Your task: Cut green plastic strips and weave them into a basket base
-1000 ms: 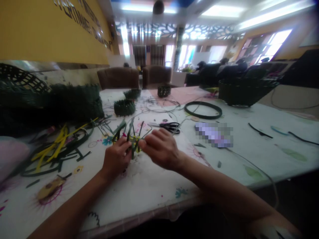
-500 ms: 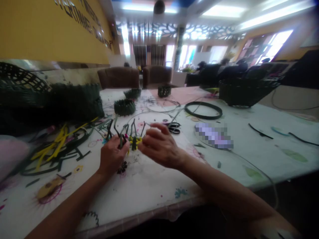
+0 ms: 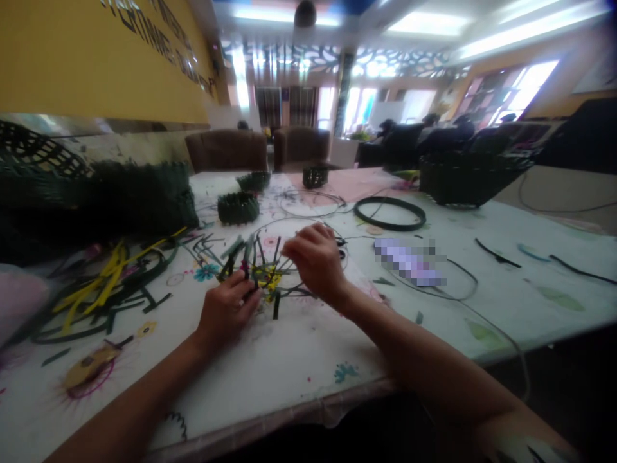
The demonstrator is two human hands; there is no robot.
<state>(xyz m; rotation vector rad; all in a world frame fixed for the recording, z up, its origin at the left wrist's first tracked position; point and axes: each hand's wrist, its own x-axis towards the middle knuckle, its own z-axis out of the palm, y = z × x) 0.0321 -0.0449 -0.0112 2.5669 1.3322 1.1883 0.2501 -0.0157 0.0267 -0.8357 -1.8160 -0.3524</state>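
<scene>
My left hand (image 3: 226, 310) grips the near side of a small woven piece (image 3: 255, 273), which has a yellow strip centre and dark green strips standing out around it. My right hand (image 3: 313, 257) is raised just to the right of the piece, with its fingers loosely curled and not touching it. A thin wire loop (image 3: 299, 222) arcs close by, and I cannot tell whether those fingers hold it. A pair of black-handled scissors (image 3: 341, 247) lies mostly hidden behind my right hand.
Yellow and green strips (image 3: 110, 289) lie left of my hands on the floral tablecloth (image 3: 289, 360). Woven green rings (image 3: 238, 208) and a coil of dark strip (image 3: 389, 213) lie beyond. Large dark woven baskets (image 3: 96, 199) stand at both sides. Seated people (image 3: 434, 132) are far back.
My right hand has lifted off the woven piece and moved up and to the right, now covering the scissors. My left hand stays on the piece, and the view has shifted slightly.
</scene>
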